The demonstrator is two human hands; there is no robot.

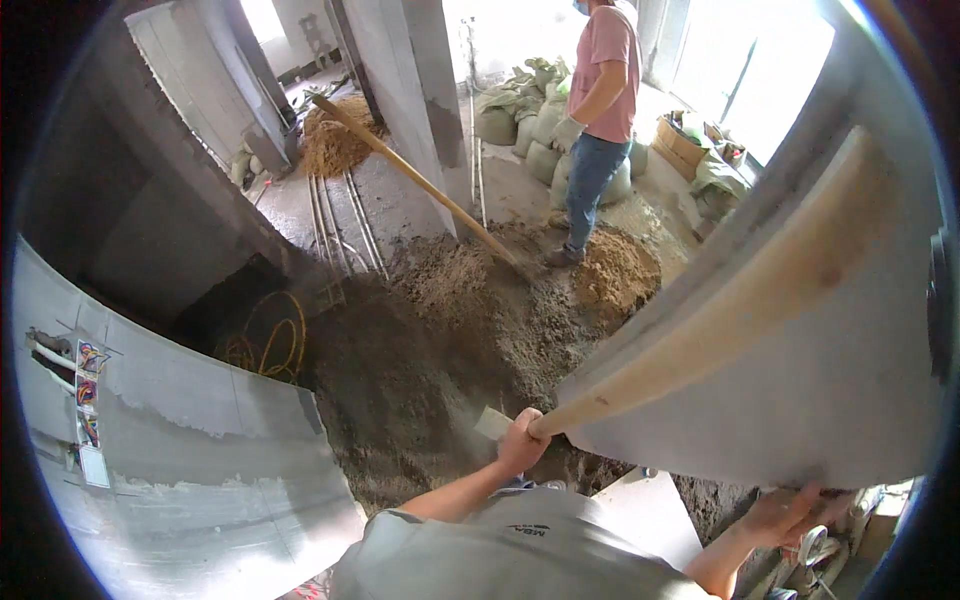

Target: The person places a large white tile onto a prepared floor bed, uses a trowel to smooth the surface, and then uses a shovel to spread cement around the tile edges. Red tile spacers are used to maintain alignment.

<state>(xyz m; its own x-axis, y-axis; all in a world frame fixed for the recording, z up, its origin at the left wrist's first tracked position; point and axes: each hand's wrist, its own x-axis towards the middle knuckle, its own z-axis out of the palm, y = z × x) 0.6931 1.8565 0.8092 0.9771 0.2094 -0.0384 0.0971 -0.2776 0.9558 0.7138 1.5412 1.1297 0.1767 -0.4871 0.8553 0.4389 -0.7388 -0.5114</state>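
Well left of the left hand's grip, electrical boxes (pixel 88 390) filled with coloured wires are set in a grey wall (pixel 180 440). Nearer the grip, also on its left, a yellow hose (pixel 301 335) lies loosely looped. Far beyond, a brown sand heap (pixel 335 145) is piled next to thin floor pipes (pixel 366 225). Ahead and to the left, a long wooden handle (pixel 420 181) is left tilted, its lower end sunk in a damp grey mix (pixel 420 370) which is spread directly in front of the grip.

By the left hand (pixel 522 445), a thick wooden pole (pixel 700 352) is held in a closed fist near its lower end; from there it is angled up to the right. A pale flat piece (pixel 492 423) is seen just left of the fist; whether it is joined to the pole cannot be told.

Beyond the grip, filled sacks (pixel 543 160) are stacked behind a co-worker (pixel 605 100), at whose feet a smaller sand mound (pixel 620 268) is left. Well right of the grip, the right hand (pixel 785 515) is held with fingers extended, near white pipe fittings (pixel 815 545); nothing is seen grasped.

The mixing is judged partly done: much material is darkened and spread, while the dry-looking mound appears to be left unworked.
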